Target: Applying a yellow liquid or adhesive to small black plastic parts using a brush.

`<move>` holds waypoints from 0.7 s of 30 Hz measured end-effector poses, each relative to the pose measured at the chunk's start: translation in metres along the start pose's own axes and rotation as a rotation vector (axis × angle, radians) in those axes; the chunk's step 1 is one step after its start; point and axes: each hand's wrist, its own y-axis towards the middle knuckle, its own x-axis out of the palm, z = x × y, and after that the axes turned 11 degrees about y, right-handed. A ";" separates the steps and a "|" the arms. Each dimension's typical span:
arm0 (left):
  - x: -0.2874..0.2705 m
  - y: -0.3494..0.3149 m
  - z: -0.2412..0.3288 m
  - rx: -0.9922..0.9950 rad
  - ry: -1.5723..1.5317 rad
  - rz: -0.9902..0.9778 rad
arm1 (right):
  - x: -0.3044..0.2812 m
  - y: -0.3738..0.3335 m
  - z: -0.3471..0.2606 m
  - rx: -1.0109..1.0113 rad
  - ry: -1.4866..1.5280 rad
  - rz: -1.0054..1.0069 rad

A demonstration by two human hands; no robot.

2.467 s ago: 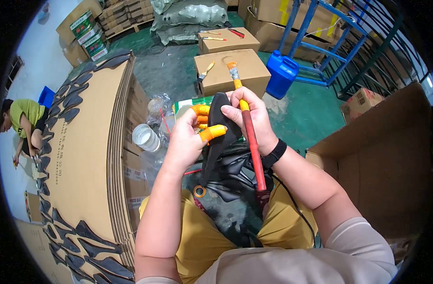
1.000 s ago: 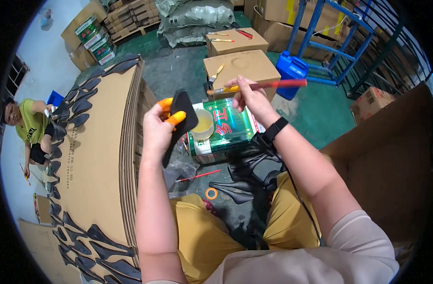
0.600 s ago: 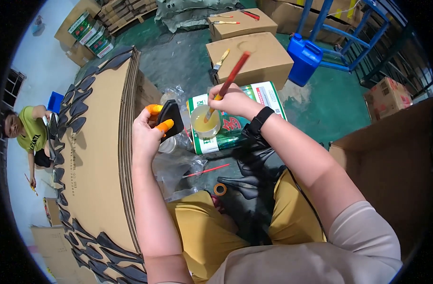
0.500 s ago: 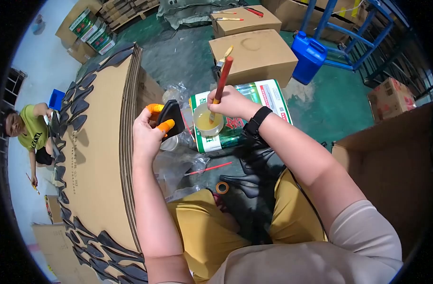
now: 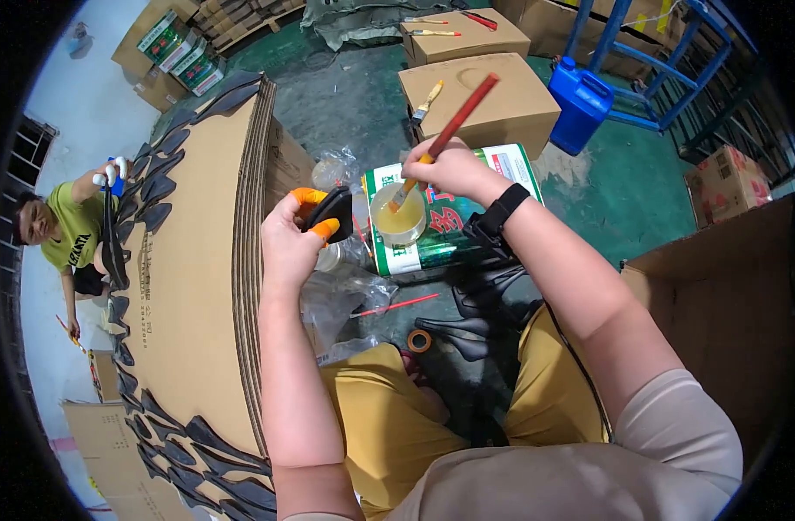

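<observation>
My left hand (image 5: 289, 247), with orange covers on the thumb and a finger, grips a black shoe sole (image 5: 335, 208) upright by its edge. In my right hand (image 5: 463, 174) is a paintbrush (image 5: 464, 111) with a red handle, tilted to the right. Its bristles are inside the rim of a round translucent cup (image 5: 402, 233) of yellowish liquid, a little right of the sole. Under the cup lies a green and white tin (image 5: 454, 239). Whether the bristles touch the liquid is hard to make out.
Stacked cardboard sheets (image 5: 193, 260) at left carry many black shoe soles (image 5: 159, 187). A co-worker (image 5: 76, 230) beyond holds a sole and a brush. Ahead stand cardboard boxes (image 5: 476, 82) with brushes, and a blue jerrycan (image 5: 580, 108). An orange tape roll (image 5: 419, 340) lies by my feet.
My brush has tilted further to the right, its tip still in the cup. My left hand keeps hold of the sole. The co-worker's gloved hand has lifted a sole. The whole view has shifted slightly.
</observation>
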 end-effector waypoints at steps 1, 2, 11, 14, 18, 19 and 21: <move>0.001 0.000 0.002 0.008 0.024 0.000 | -0.007 -0.001 -0.001 0.025 -0.013 0.010; 0.002 0.000 0.004 0.017 0.048 0.001 | -0.016 -0.001 -0.003 0.023 -0.013 0.012; 0.012 0.002 0.011 0.049 0.119 0.009 | -0.046 -0.020 -0.052 -0.199 0.504 -0.025; 0.017 0.004 0.009 0.113 0.138 0.031 | -0.041 -0.023 -0.055 -0.232 0.490 -0.037; 0.020 0.005 0.010 0.160 0.184 0.017 | -0.035 -0.025 -0.058 -0.261 0.447 -0.062; 0.020 0.006 0.009 0.176 0.199 0.021 | -0.034 -0.025 -0.058 -0.260 0.449 -0.061; 0.020 0.005 0.009 0.192 0.215 0.024 | -0.032 -0.025 -0.056 -0.290 0.398 -0.081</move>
